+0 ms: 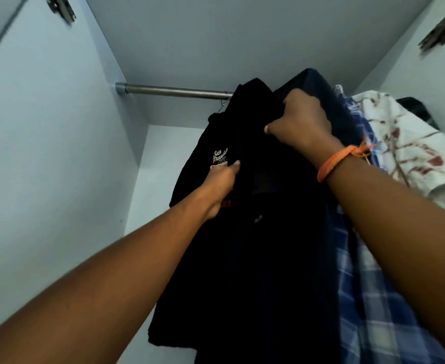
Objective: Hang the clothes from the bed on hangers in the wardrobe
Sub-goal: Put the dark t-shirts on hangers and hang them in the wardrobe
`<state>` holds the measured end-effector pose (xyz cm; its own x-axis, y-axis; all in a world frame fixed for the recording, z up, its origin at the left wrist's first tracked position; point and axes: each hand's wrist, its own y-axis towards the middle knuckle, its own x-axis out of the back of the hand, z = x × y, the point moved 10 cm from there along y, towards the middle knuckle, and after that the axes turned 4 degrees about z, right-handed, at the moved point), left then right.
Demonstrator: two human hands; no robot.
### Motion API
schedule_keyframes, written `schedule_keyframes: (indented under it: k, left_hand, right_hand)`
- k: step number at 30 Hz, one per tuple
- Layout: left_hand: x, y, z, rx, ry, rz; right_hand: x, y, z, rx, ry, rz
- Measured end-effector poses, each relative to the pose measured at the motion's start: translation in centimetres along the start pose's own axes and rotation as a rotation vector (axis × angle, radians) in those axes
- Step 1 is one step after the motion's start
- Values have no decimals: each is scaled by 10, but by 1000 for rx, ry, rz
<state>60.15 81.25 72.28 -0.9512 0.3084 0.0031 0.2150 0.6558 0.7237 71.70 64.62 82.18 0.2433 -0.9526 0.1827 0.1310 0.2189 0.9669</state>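
1. Reaching up into the wardrobe (58, 153), both bare arms raised toward the hanging rail (174, 91).
2. Gripping the top of a dark garment with the right hand (301, 122), fingers (292, 99) curled over the fabric near its shoulder, thumb tucked at the lower left of the fist; orange wristband (331, 162) tied round that wrist.
3. Holding the black shirt (216, 143) with the left hand (220, 183), thumb (233, 164) pressed on the cloth just beside the white "San Francisco" print (220, 156), remaining fingers hidden behind the fabric, so cannot tell how they lie.
4. Hanging from the rail: the black shirt farthest left, a thin hanger hook (222, 103) showing just below the bar at its collar.
5. Packed close to the right of it: a navy garment (321, 85), then a blue-and-white plaid shirt (368, 298), then a white floral-print cloth (405, 143), then something black (415, 109) at the far right edge.
6. Showing blurred metal hinges on both door sides, upper left (61, 7) and upper right (441, 32).
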Motion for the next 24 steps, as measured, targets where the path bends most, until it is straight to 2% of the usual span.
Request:
schedule_keyframes:
  k: [3,8,11,16,24]
  left_hand:
    - [-19,-45,12,79,-65,-9]
    - [-42,-126,41,307,-13,27]
    - [-42,-170,38,376,-6,51]
    - [-26,-235,-3,330,5,-25]
    - [32,-372,-48,268,211,-241]
  right_hand:
    - [5,-35,-7,1,124,51]
    - [8,-98,-22,-52,326,124]
    - [14,-131,-27,-130,443,153]
    - [28,-186,-27,-236,504,193]
    - [53,-318,13,-493,611,278]
